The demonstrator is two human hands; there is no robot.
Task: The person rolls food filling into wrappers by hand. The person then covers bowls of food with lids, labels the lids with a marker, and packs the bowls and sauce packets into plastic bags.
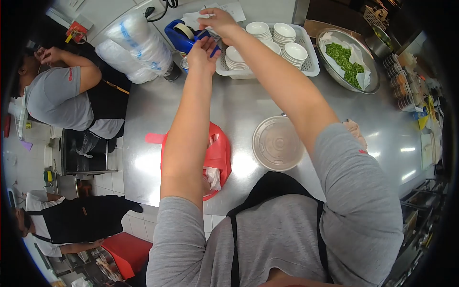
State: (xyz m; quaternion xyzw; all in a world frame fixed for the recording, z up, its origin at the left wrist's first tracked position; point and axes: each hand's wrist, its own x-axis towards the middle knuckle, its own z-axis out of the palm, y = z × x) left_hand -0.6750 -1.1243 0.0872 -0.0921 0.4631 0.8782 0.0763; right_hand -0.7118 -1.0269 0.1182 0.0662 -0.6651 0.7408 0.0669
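My left hand (203, 53) is at the front end of a blue tape dispenser (175, 39), palm up with its fingers loosely stretched. Whether it touches the dispenser I cannot tell. Just above it, my right hand (221, 24) reaches left over some white papers (234, 10), fingers bent and apart. No object shows clearly in either hand. A roll of tape (183, 30) sits in the dispenser. Below my left forearm lies a red plastic bag (221, 148), partly hidden, with whitish plastic inside. A round translucent lid or lidded tub (278, 143) rests between my arms.
A white basket (313, 67) holds stacked small white dishes (294, 52). Right of it stands a metal bowl (368, 86) with chopped greens (342, 60). Wrapped plastic packs (136, 45) stand at the back left. Two co-workers (60, 98) are off the table's left side.
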